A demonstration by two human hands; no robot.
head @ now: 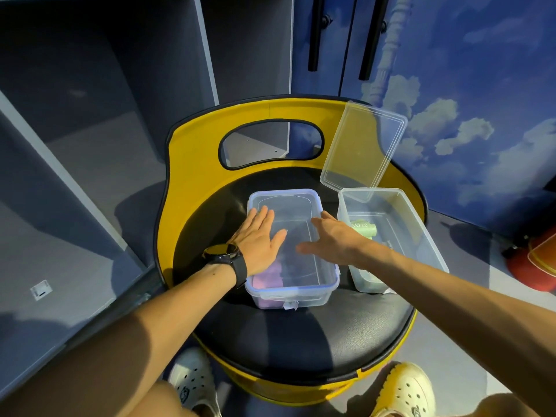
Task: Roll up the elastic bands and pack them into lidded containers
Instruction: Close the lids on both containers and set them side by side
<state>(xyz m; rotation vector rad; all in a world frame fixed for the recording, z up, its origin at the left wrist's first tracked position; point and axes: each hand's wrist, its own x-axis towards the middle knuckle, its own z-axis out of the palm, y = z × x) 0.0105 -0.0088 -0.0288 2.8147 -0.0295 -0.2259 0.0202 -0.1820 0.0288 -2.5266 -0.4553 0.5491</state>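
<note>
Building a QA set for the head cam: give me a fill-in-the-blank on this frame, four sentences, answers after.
1. The left hand lies flat on the lid of the blue-rimmed container, its wrist wearing a black ____.
2. The rolled band inside that closed container is ____ in colour.
3. The open container to its right holds a rolled ____ band.
4. The loose clear lid leans against the chair's ____ backrest.

Missing words: watch; purple; green; yellow
</note>
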